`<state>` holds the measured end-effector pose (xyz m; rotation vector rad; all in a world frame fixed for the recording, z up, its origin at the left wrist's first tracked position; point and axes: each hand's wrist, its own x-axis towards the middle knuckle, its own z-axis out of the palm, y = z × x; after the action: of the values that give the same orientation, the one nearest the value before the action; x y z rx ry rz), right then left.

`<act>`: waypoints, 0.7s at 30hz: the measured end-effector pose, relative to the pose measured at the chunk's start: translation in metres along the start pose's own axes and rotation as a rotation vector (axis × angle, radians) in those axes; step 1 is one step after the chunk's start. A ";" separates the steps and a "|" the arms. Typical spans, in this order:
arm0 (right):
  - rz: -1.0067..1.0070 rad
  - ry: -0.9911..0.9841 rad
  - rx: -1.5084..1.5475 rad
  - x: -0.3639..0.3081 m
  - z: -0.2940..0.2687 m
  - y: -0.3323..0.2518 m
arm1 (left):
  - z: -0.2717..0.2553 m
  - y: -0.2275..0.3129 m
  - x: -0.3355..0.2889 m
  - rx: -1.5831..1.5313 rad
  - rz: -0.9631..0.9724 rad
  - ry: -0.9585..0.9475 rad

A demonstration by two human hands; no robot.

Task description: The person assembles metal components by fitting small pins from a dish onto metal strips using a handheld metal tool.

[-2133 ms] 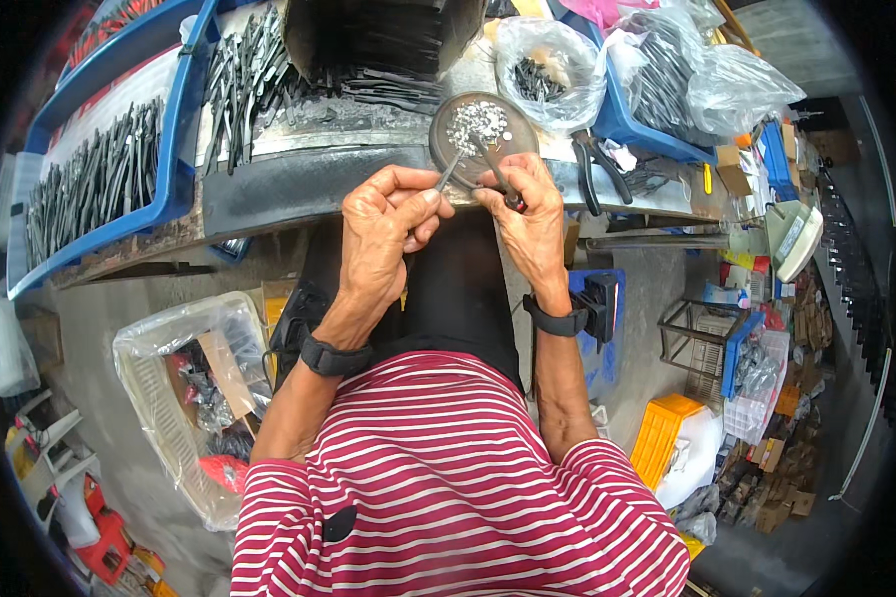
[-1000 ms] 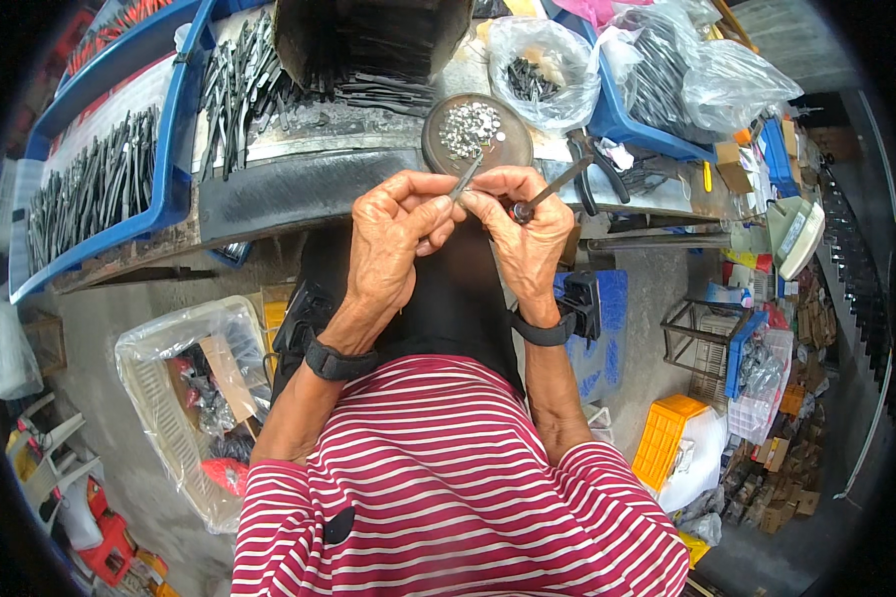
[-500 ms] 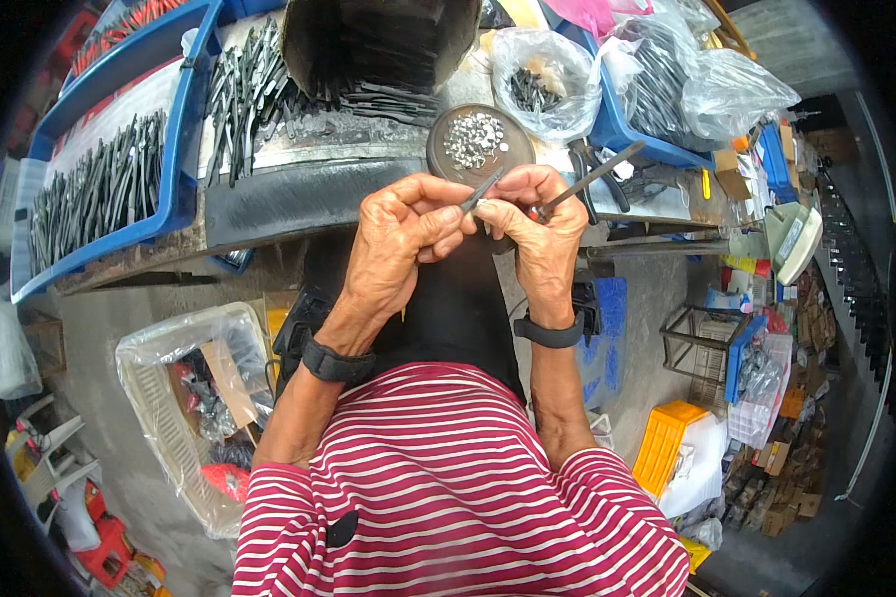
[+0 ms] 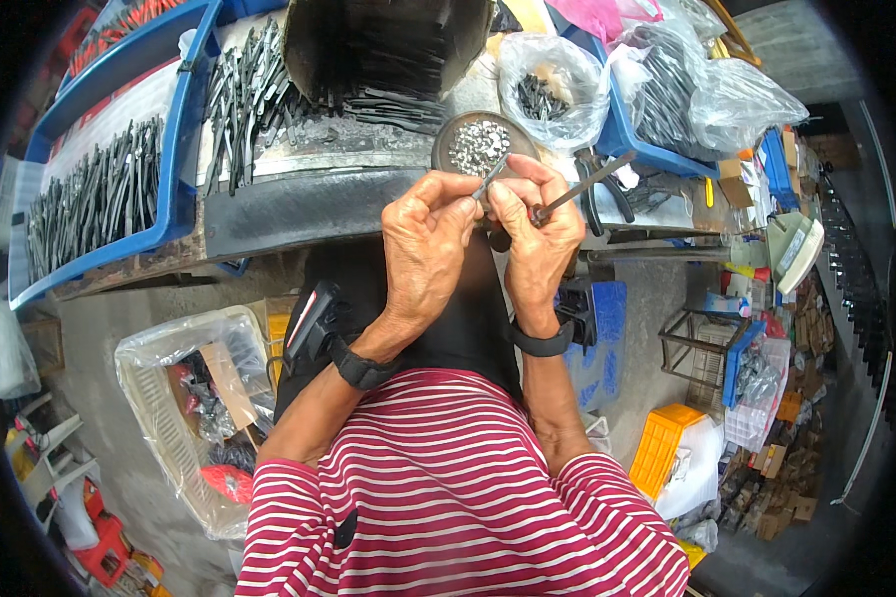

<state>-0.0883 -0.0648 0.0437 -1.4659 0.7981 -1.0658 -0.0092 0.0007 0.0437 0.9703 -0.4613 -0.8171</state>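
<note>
Over the bench's front edge my two hands meet. My left hand [image 4: 423,239] pinches a slim grey metal strip [image 4: 489,179] between thumb and fingertips, its tip angled up to the right. In my right hand [image 4: 541,239] is a screwdriver [image 4: 589,185] with a long dark shaft pointing up and right; its handle is mostly hidden by the palm. The right thumb and forefinger also close at the strip; any small part between them cannot be made out. Just beyond the fingers stands a round brown dish [image 4: 441,151] with many small silvery pieces [image 4: 480,145].
A blue tray [image 4: 176,189] of dark strips stands at left. More strips [image 4: 237,109] lie beside an open box [image 4: 314,60]. Plastic bags [image 4: 577,109] and a blue bin [image 4: 622,124] are at right. Below are a plastic-lined basket [image 4: 134,363] and an orange crate [image 4: 662,448].
Both hands have drawn closer together, the left moving right. The right fingers now close nearer the strip's end, and the screwdriver shaft has shifted slightly.
</note>
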 end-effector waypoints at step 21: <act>0.099 -0.013 0.103 -0.010 0.004 -0.011 | -0.013 0.002 0.001 -0.140 -0.117 -0.069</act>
<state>-0.0891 -0.0527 0.0523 -1.3320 0.7871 -1.0069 0.0009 0.0074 0.0388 0.8475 -0.4035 -0.9783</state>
